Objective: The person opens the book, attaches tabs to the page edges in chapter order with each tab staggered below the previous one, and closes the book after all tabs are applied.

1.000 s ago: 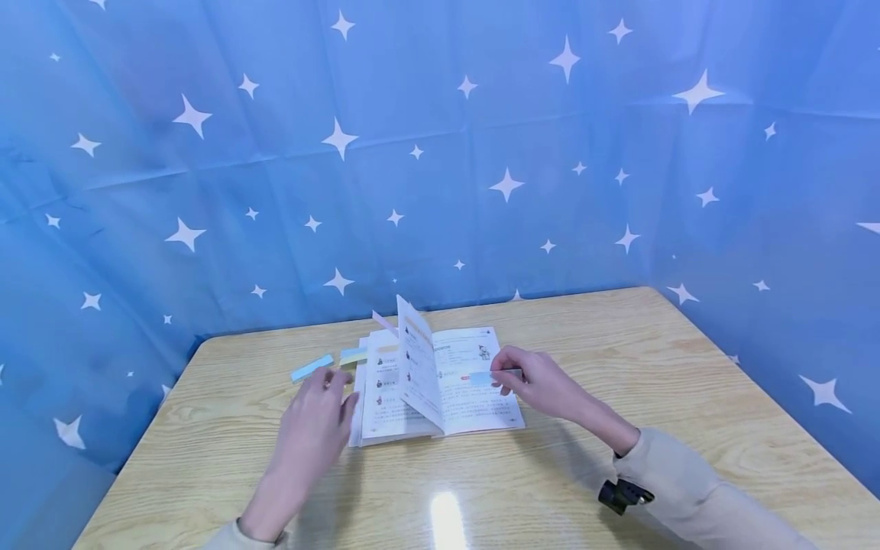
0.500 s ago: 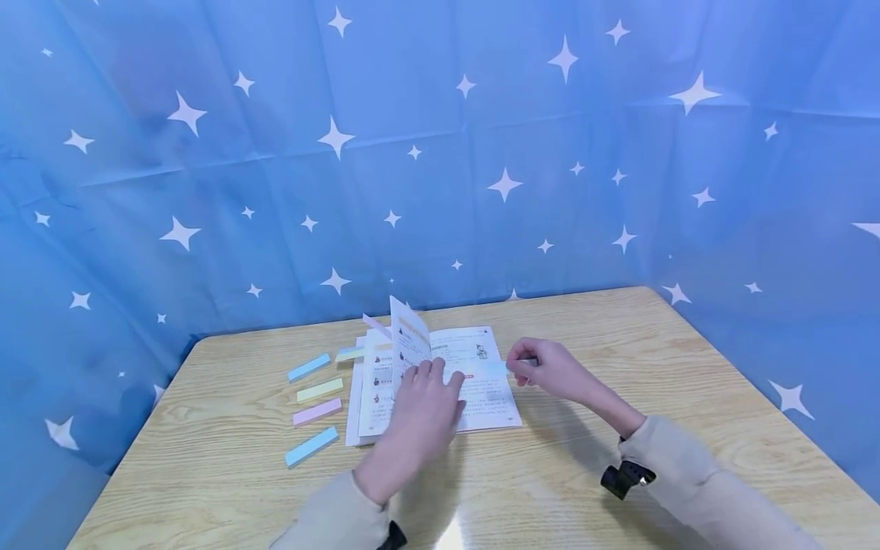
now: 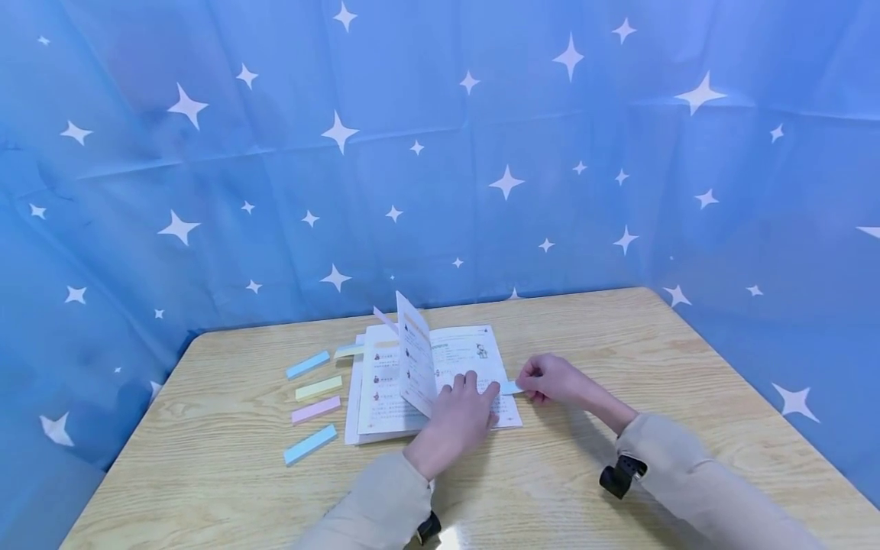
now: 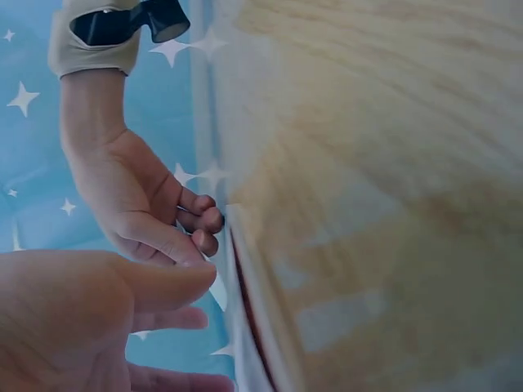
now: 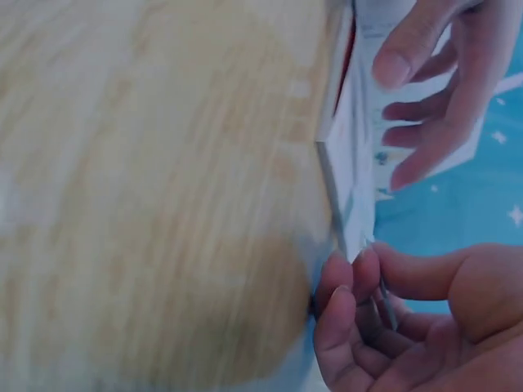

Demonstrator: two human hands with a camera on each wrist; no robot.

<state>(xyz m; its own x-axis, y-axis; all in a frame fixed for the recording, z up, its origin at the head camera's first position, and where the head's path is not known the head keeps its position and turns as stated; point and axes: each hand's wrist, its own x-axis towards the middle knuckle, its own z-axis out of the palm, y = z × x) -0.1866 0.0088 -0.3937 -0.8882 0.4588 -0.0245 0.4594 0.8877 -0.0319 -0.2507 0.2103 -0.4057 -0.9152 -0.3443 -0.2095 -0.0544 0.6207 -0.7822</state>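
An open book (image 3: 464, 340) lies on the table, with one loose page (image 3: 415, 359) standing up near its middle. My left hand (image 3: 457, 416) is over the lower part of the right-hand page, fingers stretched toward the page's outer edge. A pale blue sticky strip (image 3: 509, 388) juts out past that edge. Its outer end is pinched between the thumb and fingers of my right hand (image 3: 555, 380). In the right wrist view the right hand (image 5: 409, 318) has curled fingers at the book's edge, with the left hand (image 5: 458, 98) just across from it.
Left of the book lie a blue sticky-note pad (image 3: 308, 364), a yellow pad (image 3: 318, 388), a pink pad (image 3: 316, 410) and another blue pad (image 3: 311, 444). A yellow tab (image 3: 349, 351) and a pink tab (image 3: 386, 319) stick out of the book. A starry blue curtain (image 3: 426, 191) hangs behind.
My left hand has moved right, from beside the pads across the book to the right-hand page. My right hand has shifted outward and slightly lower with the blue strip.
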